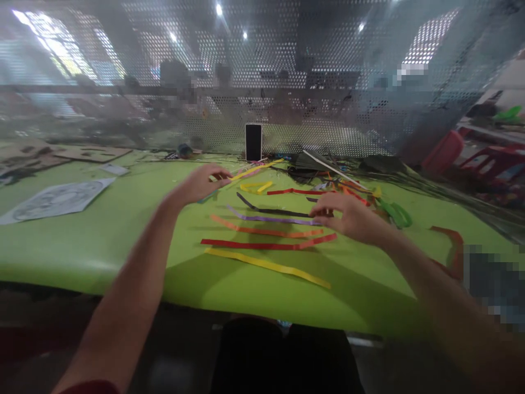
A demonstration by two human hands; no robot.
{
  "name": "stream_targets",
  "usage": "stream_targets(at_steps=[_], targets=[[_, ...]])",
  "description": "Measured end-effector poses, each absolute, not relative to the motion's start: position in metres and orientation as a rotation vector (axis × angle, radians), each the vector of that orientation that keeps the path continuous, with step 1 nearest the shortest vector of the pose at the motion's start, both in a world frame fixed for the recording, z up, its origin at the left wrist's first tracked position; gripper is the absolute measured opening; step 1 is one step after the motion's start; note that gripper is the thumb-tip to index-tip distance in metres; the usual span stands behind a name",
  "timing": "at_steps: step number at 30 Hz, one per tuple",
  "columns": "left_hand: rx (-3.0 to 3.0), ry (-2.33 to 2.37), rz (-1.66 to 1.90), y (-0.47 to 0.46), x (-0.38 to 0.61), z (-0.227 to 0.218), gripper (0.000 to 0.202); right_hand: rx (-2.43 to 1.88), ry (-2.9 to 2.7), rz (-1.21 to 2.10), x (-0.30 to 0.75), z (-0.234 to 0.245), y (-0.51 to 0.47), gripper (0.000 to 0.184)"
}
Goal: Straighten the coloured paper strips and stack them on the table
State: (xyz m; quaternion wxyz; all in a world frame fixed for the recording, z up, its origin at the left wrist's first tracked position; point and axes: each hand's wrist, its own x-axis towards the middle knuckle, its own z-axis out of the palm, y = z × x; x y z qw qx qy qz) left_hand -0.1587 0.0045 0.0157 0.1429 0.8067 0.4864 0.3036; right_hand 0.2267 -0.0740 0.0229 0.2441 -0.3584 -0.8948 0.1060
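My left hand (209, 181) is over the far left of the green table, fingers slightly apart, beside a long yellow strip (256, 168) and a teal strip (212, 196). My right hand (344, 214) has its fingers bent together over the right end of a black strip (279, 210); the exact grip is partly hidden. Nearer to me lie a purple strip (270, 220), an orange strip (266, 232), a red strip (254, 244) and a yellow strip (266, 264), roughly in rows. Beyond the black one are another red strip (291, 191) and a bent yellow strip (256, 187).
A phone (253, 142) stands upright against the perforated metal screen (213, 115). A printed sheet (61, 200) and brown cardboard (90, 155) are on the left. At the right are a green ribbon bundle (394, 213), dark scraps (315, 164) and a brown-red strip (451, 241).
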Motion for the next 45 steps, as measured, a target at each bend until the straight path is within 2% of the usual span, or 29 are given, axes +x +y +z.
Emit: stream_targets(at_steps=[3,5,6,11,16,26,31,36,41,45], targets=[[2.407,1.29,1.155,-0.06,-0.157,0.015,0.024,-0.908,-2.46,0.079,0.22,0.011,-0.109,0.018],[2.535,1.164,1.217,-0.102,-0.15,0.002,0.009,-0.922,-2.482,-0.038,0.221,-0.005,-0.123,0.018],[2.588,1.135,1.192,-0.12,-0.145,-0.006,0.008,-0.936,-2.489,-0.081,0.222,-0.013,-0.127,0.019],[2.714,1.018,1.024,-0.157,-0.115,-0.046,0.011,-0.952,-2.524,-0.033,0.221,-0.04,-0.132,0.019],[2.751,1.044,1.011,-0.161,-0.084,-0.061,0.014,-0.902,-2.519,0.124,0.212,-0.038,-0.133,0.018],[2.844,1.031,0.815,-0.178,-0.039,-0.058,0.015,-0.773,-2.474,0.257,0.215,-0.042,-0.128,0.021],[2.861,0.991,0.895,-0.172,-0.039,-0.055,0.012,-0.725,-2.463,0.304,0.214,-0.039,-0.127,0.021],[2.875,1.09,0.893,-0.155,-0.037,-0.05,0.027,-0.709,-2.303,0.29,0.207,-0.032,-0.129,0.017],[2.919,1.058,0.942,-0.14,-0.029,-0.042,0.014,-0.66,-2.188,0.311,0.202,-0.025,-0.131,0.018],[2.925,1.032,1.038,-0.141,-0.032,-0.04,0.017,-0.688,-2.194,0.273,0.201,-0.028,-0.131,0.017]])
